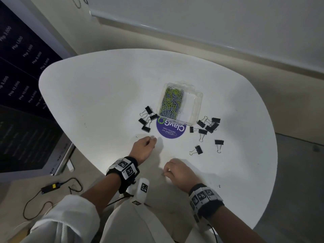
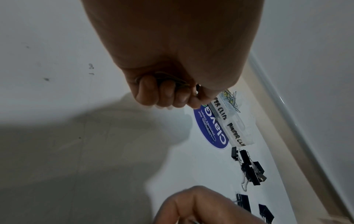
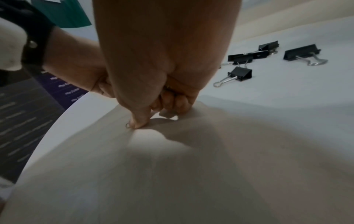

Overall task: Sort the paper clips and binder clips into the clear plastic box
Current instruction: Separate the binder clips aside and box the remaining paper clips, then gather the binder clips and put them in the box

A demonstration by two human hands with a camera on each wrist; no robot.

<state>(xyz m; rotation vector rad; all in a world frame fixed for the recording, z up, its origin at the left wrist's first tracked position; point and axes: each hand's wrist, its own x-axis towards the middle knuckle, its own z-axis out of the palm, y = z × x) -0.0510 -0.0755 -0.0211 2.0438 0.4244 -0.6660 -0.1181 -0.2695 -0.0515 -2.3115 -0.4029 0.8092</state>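
Head view: white round table with a clear plastic box near its middle, partly sitting on a purple round sticker. Left compartment of the box holds a heap of green and grey paper clips; right compartment looks bare. Black binder clips lie loose on the table in two groups: a cluster just left of the box and a wider scatter to its right and front, with two more lying apart nearer the person.

Left hand rests near the sticker, fingers curled inward. Left wrist view: the curled fingers clench a few thin wire paper clips against the palm. Labels on the box front read partly "CLIPS"; the rest is cut off or blurred.

Right hand sits close to the near table edge, well apart from the box. Right wrist view: thumb tip pressed down on the table, with a small wire loop of a paper clip showing just beside it; other fingers curled under. Cannot tell whether the clip is pinched or only pinned to the surface.

Both wrists wear black bands with square printed markers.
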